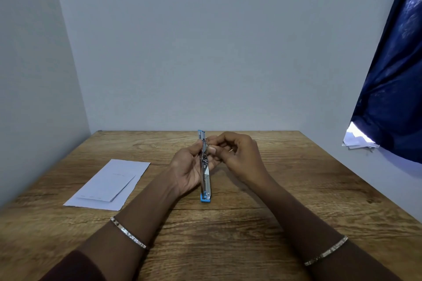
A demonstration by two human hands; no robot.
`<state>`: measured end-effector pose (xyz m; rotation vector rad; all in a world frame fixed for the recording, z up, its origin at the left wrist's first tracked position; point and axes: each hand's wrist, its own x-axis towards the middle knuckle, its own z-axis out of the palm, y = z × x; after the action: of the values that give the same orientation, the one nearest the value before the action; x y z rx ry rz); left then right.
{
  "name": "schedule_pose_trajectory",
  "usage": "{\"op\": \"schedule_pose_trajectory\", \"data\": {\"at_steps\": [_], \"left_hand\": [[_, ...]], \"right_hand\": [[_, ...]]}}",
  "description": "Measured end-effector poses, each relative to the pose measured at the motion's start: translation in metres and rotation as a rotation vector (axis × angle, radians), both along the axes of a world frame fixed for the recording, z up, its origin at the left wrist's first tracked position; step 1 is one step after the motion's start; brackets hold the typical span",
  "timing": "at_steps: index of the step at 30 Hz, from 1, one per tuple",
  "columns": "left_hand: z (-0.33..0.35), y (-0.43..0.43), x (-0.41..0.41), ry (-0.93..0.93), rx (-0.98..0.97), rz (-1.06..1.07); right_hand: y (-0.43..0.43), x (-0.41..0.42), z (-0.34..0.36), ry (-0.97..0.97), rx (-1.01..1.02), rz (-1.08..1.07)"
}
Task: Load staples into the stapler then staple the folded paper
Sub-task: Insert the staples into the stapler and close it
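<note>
A blue and metal stapler (205, 180) is swung open lengthwise above the middle of the wooden table (228, 235), its metal channel facing up. My left hand (190, 169) grips it from the left side. My right hand (237, 155) hovers at the far part of the channel with fingertips pinched together; whether they hold a strip of staples is too small to tell. The folded white paper (107, 186) lies flat on the table to the left, apart from both hands.
Grey walls close in at the back and left of the table. A dark blue curtain (392, 75) hangs at the right, with a few white papers (358, 139) under its lower edge.
</note>
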<state>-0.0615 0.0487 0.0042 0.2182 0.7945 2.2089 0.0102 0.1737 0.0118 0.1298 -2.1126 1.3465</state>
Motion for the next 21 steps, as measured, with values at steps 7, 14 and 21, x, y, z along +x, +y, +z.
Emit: {"op": "schedule_pose_trajectory", "data": {"at_steps": [7, 14, 21], "left_hand": [[-0.001, 0.004, 0.007, 0.012, -0.007, -0.062], [0.000, 0.002, 0.008, 0.045, 0.019, -0.086], [-0.002, 0.006, 0.000, 0.096, 0.079, -0.022]], "right_hand": [[-0.003, -0.003, -0.001, 0.026, -0.097, -0.073], [-0.005, -0.008, -0.009, -0.007, -0.103, -0.106], [-0.005, -0.010, -0.013, -0.124, -0.209, 0.030]]}}
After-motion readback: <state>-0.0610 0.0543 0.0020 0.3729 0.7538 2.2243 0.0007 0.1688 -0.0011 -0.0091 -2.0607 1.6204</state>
